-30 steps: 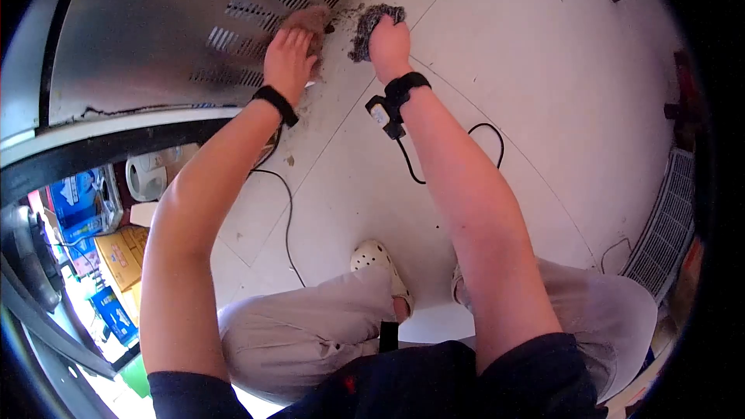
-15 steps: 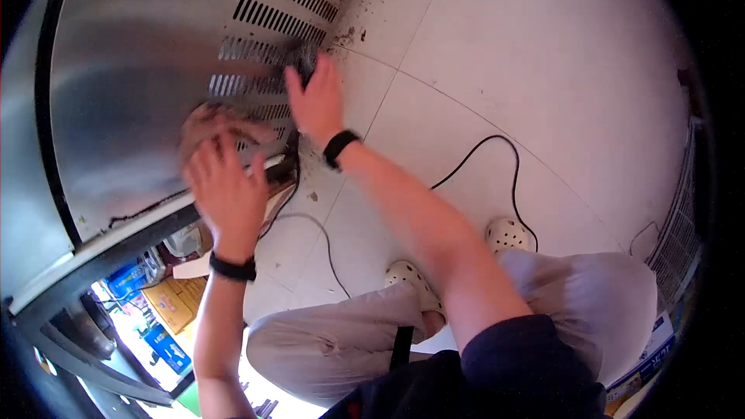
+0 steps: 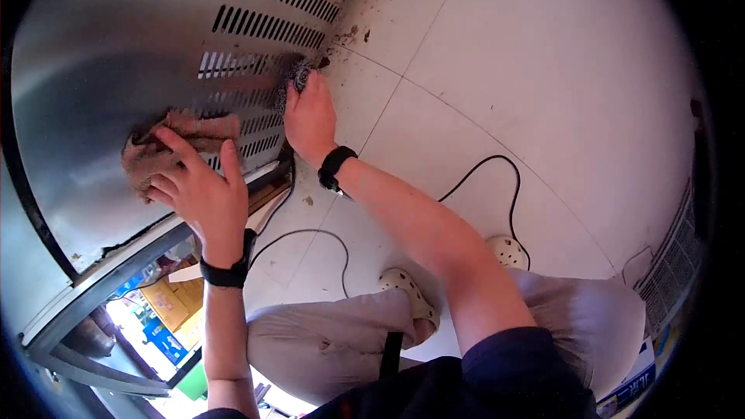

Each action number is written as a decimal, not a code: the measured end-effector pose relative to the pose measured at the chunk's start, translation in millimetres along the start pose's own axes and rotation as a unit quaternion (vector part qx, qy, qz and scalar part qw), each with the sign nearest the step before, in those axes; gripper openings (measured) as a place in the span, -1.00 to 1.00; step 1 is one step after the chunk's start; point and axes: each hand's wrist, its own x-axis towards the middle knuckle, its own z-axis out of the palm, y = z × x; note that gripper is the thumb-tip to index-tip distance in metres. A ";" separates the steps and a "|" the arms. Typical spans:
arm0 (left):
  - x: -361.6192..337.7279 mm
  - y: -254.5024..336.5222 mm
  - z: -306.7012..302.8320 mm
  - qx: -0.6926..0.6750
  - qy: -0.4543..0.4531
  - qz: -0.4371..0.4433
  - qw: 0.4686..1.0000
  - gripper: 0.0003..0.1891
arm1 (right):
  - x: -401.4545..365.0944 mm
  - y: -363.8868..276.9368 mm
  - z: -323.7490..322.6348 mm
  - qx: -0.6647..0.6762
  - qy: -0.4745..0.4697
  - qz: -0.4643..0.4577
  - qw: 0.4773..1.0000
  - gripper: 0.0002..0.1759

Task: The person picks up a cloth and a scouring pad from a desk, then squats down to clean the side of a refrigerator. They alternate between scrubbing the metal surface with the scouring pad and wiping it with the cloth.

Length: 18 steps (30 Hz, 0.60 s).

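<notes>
A stainless steel panel [image 3: 85, 109] with rows of vent slots fills the upper left. My left hand [image 3: 208, 198] holds a brown cloth [image 3: 143, 161] flat against it, just left of the lower slots, with the fingers spread over the cloth. At the slotted edge near the floor, my right hand [image 3: 312, 122] is closed around a steel wool scourer [image 3: 298, 73], which touches the panel. Its fingertips are partly out of sight. Each wrist wears a black band.
Dark dirt flecks lie on the tiled floor [image 3: 466, 70] beside the panel's edge. A black cable [image 3: 497, 158] loops across the tiles near the cream clogs [image 3: 413, 295]. Cardboard boxes [image 3: 166, 302] stand at lower left, and a wire rack [image 3: 671, 252] stands at far right.
My left hand and the cloth have moved left over the panel. My right hand has dropped slightly, still with the scourer. The view has shifted a little.
</notes>
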 end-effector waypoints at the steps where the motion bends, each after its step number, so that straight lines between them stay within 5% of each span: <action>1: 1.2 2.1 2.0 -0.004 -0.010 -0.011 1.000 -0.07 | 16.4 -2.4 -1.5 0.006 0.007 0.003 1.000 -0.50; 4: 0.8 -0.9 9.7 0.001 0.050 0.026 0.998 -0.07 | 114.8 -5.9 -32.3 0.073 0.190 -0.009 0.979 -0.67; 5: -0.2 -2.2 11.2 0.001 0.047 0.030 0.998 -0.07 | 166.0 -5.6 -65.1 0.116 0.164 -0.068 0.977 -0.70; 6: -0.4 -1.0 13.2 0.000 0.025 0.011 1.000 -0.07 | 187.9 -17.5 -87.1 0.133 0.152 -0.034 0.979 -0.67; 8: -0.1 -2.4 11.8 -0.001 -0.005 -0.003 1.000 -0.07 | 186.9 2.9 -54.0 0.055 0.165 -0.047 0.984 -0.71; 9: 4.2 2.8 13.7 0.013 -0.010 -0.017 1.000 -0.06 | 137.6 -16.9 -50.3 0.050 0.148 0.017 0.988 -0.69; 10: 12.4 8.8 17.1 0.027 -0.010 -0.027 0.999 -0.05 | 93.7 -5.3 -11.9 0.001 0.182 -0.020 0.983 -0.60; 12: 17.5 15.4 15.6 0.022 -0.018 -0.040 0.999 -0.05 | -5.7 -8.7 3.2 0.052 0.018 -0.007 0.998 -0.46; 15: 20.6 16.9 22.1 0.024 -0.016 -0.037 0.999 -0.05 | 22.6 -17.3 -0.9 0.038 0.082 0.012 0.996 -0.53; 18: 17.9 11.9 25.3 0.019 0.014 -0.018 1.000 -0.05 | 161.8 -28.9 -59.1 0.091 0.191 0.041 0.977 -0.67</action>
